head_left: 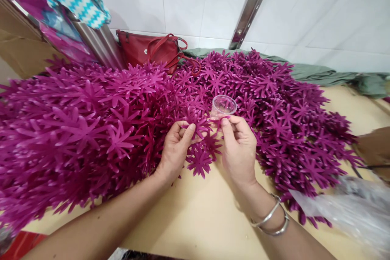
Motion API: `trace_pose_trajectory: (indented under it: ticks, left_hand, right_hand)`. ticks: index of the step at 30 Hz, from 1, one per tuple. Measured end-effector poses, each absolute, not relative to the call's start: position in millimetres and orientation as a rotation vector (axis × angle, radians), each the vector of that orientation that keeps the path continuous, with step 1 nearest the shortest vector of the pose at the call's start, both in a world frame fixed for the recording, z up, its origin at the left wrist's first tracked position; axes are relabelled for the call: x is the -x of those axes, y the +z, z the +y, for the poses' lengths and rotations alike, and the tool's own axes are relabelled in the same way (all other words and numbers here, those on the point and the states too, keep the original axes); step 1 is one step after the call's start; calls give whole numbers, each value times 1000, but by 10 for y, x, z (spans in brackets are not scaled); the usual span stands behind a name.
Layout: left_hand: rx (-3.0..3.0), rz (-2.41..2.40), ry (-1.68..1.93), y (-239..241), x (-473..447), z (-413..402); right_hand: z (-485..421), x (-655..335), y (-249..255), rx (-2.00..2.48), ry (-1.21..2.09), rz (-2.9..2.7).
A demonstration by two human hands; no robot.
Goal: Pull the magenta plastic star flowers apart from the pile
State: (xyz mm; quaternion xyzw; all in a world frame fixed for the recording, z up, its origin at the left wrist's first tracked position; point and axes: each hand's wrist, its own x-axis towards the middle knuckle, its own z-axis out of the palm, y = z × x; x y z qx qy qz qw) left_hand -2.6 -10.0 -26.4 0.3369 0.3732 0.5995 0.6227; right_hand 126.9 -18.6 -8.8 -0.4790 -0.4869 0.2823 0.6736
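Note:
My left hand pinches a magenta artificial flower with finger-like petals between thumb and forefinger. Just to the right, thumb and forefinger of my right hand close on a small magenta petal piece, mostly covered by the fingertips. Directly behind the right fingertips stands a clear plastic cup; what it holds is hard to make out. Below the left fingertips a loose flower lies on the tabletop. Big heaps of the same flowers rise beside both hands, a left heap and a right heap.
Behind the flowers, a red handbag leans at the white wall, next to a metal cylinder topped by a blue-and-white cloth. Green fabric runs along the back. Clear plastic wrapping lies front right on the pale table.

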Motion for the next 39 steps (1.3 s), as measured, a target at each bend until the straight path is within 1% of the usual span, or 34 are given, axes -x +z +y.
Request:
trace_pose_trajectory:
  ticks: [5, 8, 18, 25, 31, 35, 39]
  left_hand:
    - [-753, 890, 1460, -325, 44, -75]
    - [-719, 885, 1487, -315, 47, -70]
    - [-693, 853, 1471, -236, 31, -89]
    - [-758, 839, 1491, -273, 45, -98]
    - [-1044, 827, 1674, -206, 90, -164]
    - [-1299, 823, 1757, -104, 72, -305]
    - [-1338, 834, 1701, -95, 16, -485]
  right_hand:
    - [-182, -1239, -91, 968, 950, -930]
    - [-167, -1204, -95, 941, 1070, -857]
    - [-129, -1186, -153, 983, 1129, -862]
    - [-127, -1244, -156, 1024, 1056, -962]
    - [-178, -1248, -135, 1161, 941, -1249]
    - [-233, -1234, -91, 1189, 711, -1516]
    - [-284, -1250, -5, 1183, 497, -1356]
